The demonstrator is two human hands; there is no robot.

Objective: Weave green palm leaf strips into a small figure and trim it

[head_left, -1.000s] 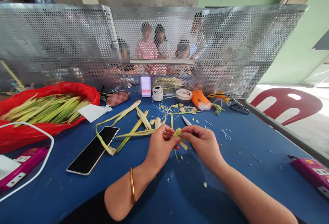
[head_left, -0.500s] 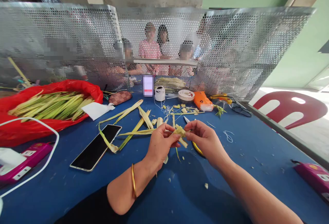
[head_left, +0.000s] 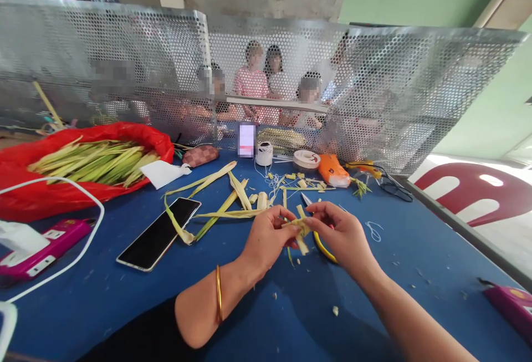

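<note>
Over the blue table, my left hand and my right hand meet at the middle. Both pinch a small folded piece of yellow-green palm leaf. A gold bangle sits on my left forearm. Scissors with a yellow handle lie on the table just under my right hand, their blade showing behind the fingers. Loose leaf strips lie beyond my left hand.
A black phone lies left of my hands. Further left are a red bag of green leaves, a pink power strip with a white cable, a thread spool, a tape roll, an orange tool. People sit behind a perforated metal screen.
The view has shifted a little, so everything sits further right and lower. My hands stay together on the leaf piece, turning it slightly; the scissors' yellow handle has come into view.
</note>
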